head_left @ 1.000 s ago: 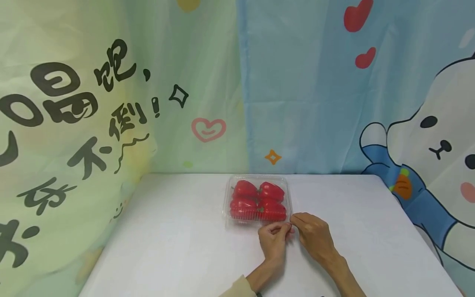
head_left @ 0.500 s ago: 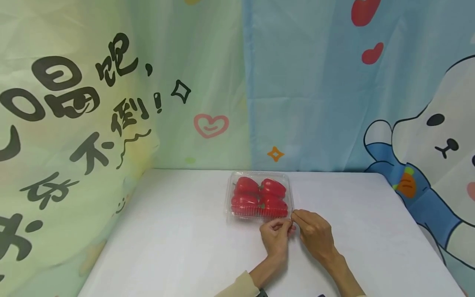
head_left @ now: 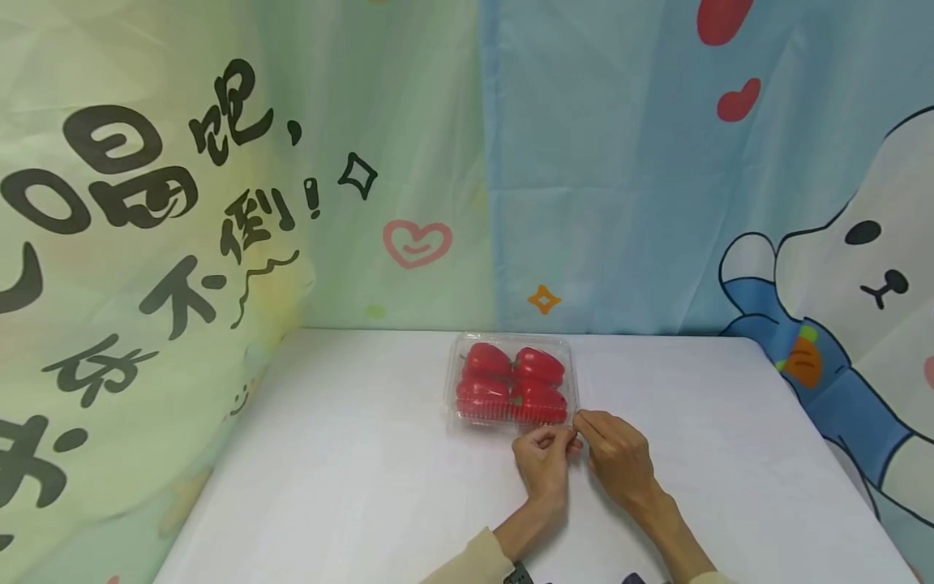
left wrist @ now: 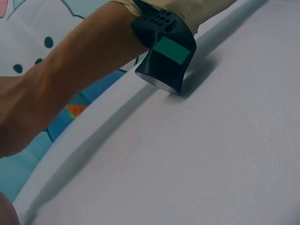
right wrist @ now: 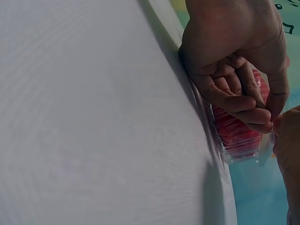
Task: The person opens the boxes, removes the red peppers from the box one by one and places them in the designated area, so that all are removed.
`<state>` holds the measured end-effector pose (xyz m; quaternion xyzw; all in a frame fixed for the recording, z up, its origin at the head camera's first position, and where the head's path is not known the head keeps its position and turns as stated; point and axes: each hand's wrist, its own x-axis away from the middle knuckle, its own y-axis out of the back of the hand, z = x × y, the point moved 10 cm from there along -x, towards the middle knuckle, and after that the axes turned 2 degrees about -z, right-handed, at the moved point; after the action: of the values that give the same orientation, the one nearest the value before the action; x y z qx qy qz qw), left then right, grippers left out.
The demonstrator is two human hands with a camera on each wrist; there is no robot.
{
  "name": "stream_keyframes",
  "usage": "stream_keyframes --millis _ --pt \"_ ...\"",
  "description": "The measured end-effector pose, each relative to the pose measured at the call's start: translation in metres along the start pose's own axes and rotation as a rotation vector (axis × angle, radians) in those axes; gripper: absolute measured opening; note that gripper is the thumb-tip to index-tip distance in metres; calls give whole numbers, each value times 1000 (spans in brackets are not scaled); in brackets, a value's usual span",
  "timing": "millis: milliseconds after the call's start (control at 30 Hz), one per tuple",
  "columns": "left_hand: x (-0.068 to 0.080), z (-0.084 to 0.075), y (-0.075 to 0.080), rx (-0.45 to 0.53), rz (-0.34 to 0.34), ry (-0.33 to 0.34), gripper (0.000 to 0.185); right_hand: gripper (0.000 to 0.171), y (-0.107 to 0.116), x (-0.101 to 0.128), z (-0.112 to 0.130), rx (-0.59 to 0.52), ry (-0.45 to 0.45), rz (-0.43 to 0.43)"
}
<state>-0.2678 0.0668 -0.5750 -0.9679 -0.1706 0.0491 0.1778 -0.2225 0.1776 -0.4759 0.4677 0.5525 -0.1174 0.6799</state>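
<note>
A clear plastic clamshell box [head_left: 454, 381] with several red bell peppers [head_left: 540, 365] in it lies flat near the table's far edge, its lid down over them. At its near right corner my left hand [head_left: 540, 466] pinches the rim between thumb and fingers. Close beside it, my right hand [head_left: 619, 458] pinches the same corner, its fingertips almost against the left ones. In the right wrist view a thin clear flap [right wrist: 266, 149] of the box shows below the meeting fingertips, and the left hand [right wrist: 234, 65] partly covers the peppers. The left wrist view misses the box.
The white tabletop [head_left: 328, 454] spreads around the box and hands. A printed curtain [head_left: 569, 162] hangs behind the far edge. Dark wrist cameras sit on both wrists, the right one [left wrist: 166, 51] showing in the left wrist view.
The head view has tilted a little, so box and hands sit slightly higher and to the right. Both hands stay pinched at the same corner.
</note>
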Motion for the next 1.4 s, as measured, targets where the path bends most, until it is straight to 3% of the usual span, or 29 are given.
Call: stream_keyframes --millis 300,700,1167,1300,1400 --pt "3 3 2 -14 -34 31 8 30 -2 2 2 11 26 32" --pt "1 0 0 14 -47 -13 8 30 -4 -1 1 22 29 36" --pt "3 2 3 3 -66 9 7 30 -7 -3 3 9 14 95" --pt "4 4 3 -14 -72 27 9 29 5 -22 4 0 11 29" --pt "3 3 3 -42 -75 27 11 29 23 -60 -4 -5 -19 -57"
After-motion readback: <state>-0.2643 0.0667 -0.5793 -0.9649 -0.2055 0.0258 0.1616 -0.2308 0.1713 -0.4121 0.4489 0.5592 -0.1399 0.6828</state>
